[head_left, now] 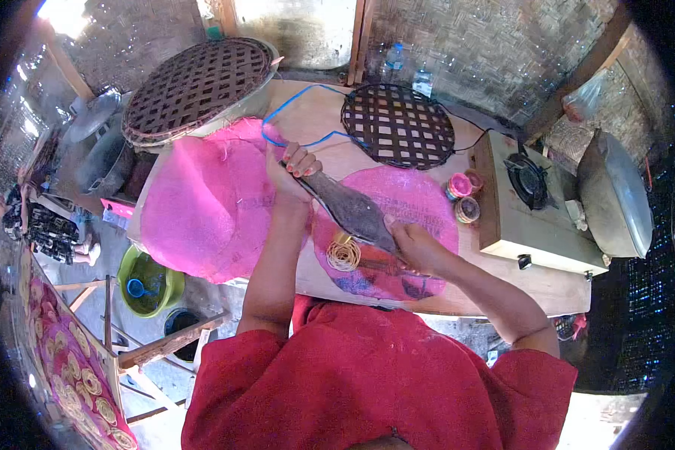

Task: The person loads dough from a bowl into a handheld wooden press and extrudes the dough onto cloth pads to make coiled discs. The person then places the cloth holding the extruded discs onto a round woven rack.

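Observation:
My left hand (296, 166) is wrapped round the narrow handle end of a dark, flat tool (345, 206). At its wide lower end, my right hand (415, 244) grips the tool with the thumb on top. Under the tool lies a round pink cloth (409, 191) with printed lettering. A coil of pale thin strands (343, 255) rests on that cloth, just below the tool. To the left, a larger pink cloth (202, 202) covers part of the table.
A black woven tray (397, 126) and a lidded basin (202, 90) stand at the back. Right are small jars (463, 186), a stove (529, 180) and a large pan (615, 195). A green tub (174, 285) is on the floor. Another person (49, 225) is far left.

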`<action>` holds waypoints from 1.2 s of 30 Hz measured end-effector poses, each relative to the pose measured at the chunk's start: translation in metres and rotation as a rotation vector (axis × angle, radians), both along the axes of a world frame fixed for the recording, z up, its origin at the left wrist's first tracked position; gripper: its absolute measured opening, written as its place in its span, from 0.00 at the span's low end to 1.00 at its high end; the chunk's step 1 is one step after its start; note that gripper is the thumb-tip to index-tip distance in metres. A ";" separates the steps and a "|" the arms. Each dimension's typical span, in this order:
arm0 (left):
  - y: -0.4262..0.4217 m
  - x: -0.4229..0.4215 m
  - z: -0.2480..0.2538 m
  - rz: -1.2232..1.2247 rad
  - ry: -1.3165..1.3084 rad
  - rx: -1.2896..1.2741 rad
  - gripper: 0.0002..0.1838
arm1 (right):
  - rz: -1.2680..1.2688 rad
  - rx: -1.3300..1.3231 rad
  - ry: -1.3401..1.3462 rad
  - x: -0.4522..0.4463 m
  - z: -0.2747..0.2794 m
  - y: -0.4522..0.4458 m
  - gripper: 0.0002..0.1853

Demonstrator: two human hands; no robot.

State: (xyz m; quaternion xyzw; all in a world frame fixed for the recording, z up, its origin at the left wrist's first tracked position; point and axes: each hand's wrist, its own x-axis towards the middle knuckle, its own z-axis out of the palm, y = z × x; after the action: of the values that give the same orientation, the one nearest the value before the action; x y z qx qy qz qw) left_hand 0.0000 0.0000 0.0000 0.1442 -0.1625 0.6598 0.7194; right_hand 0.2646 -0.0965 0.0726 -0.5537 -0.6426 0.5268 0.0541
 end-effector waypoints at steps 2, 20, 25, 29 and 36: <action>-0.002 -0.008 -0.004 0.018 0.017 0.038 0.25 | 0.101 0.096 -0.029 -0.003 -0.013 0.002 0.40; -0.019 -0.022 0.007 -0.061 -0.218 0.091 0.25 | -0.079 -0.610 1.110 -0.046 -0.118 0.015 0.43; -0.017 -0.022 -0.005 -0.071 -0.222 0.152 0.25 | -0.204 -0.933 1.136 -0.047 -0.098 0.006 0.37; -0.021 -0.028 -0.007 0.014 -0.220 0.120 0.26 | 0.215 -0.918 1.162 -0.032 -0.117 -0.010 0.31; -0.038 -0.045 0.048 0.067 -0.139 0.220 0.25 | 0.585 1.016 -0.119 -0.045 -0.091 -0.048 0.27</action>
State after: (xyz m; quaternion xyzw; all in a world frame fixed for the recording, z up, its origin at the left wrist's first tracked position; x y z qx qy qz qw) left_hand -0.0446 -0.0379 0.0481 0.1816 -0.2786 0.6702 0.6635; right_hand 0.2191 -0.1445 -0.0184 -0.2867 -0.9425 0.1139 0.1288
